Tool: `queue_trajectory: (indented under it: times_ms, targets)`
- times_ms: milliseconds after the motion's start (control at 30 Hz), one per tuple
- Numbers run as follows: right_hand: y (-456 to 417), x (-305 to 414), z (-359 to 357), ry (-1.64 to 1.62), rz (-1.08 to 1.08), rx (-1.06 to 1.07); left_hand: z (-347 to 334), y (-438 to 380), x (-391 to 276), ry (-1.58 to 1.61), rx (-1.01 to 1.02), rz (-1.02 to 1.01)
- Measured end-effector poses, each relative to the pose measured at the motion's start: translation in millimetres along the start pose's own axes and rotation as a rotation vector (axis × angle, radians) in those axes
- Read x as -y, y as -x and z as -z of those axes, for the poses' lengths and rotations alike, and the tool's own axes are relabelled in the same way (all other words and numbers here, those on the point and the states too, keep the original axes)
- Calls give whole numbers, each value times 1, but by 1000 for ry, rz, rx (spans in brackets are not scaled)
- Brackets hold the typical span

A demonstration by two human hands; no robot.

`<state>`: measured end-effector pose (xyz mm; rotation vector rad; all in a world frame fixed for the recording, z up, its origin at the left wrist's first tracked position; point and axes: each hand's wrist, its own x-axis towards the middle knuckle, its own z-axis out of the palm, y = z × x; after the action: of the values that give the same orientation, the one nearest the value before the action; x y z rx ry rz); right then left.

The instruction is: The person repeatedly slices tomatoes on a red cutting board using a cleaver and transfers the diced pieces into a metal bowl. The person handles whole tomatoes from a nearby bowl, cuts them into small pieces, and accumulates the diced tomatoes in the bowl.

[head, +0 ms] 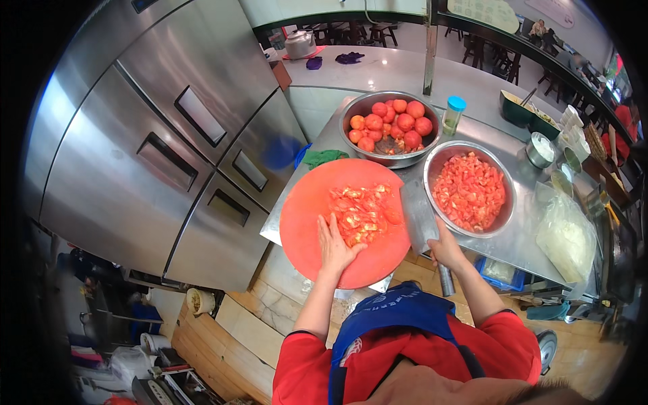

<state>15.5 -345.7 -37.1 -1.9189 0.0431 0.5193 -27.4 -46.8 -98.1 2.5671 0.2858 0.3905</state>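
A round red cutting board [304, 212] lies before me, bearing a pile of cut tomato [362, 210]. My left hand [336, 248] rests at the near left side of the pile, fingers spread. In my right hand [448, 245] is a Chinese cleaver [419, 215], its broad blade at the board's right edge and its handle pointing towards me. Right of the blade stands a steel bowl [511, 202] filled with diced tomato [470, 190]. Behind the board, a larger steel basin [349, 139] holds several whole tomatoes [405, 121].
A green cloth [324, 158] lies behind the board. A blue-lidded jar [453, 115] stands near the basin. On the right are a plastic bag with pale contents [566, 235] and a metal pot [540, 150]. Steel refrigerator doors [136, 116] rise on the left. A kettle [300, 44] sits on the far counter.
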Motion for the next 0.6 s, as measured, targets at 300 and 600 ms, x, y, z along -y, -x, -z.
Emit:
queue_trajectory:
  times_ms: [300, 600]
  targets:
    - [-19, 7, -93, -297, -11, 315, -53, -37, -12, 288, -164, -203]
    - [-19, -6, -121, -535, 148, 296, -30, -35, -33, 275, -271, -183]
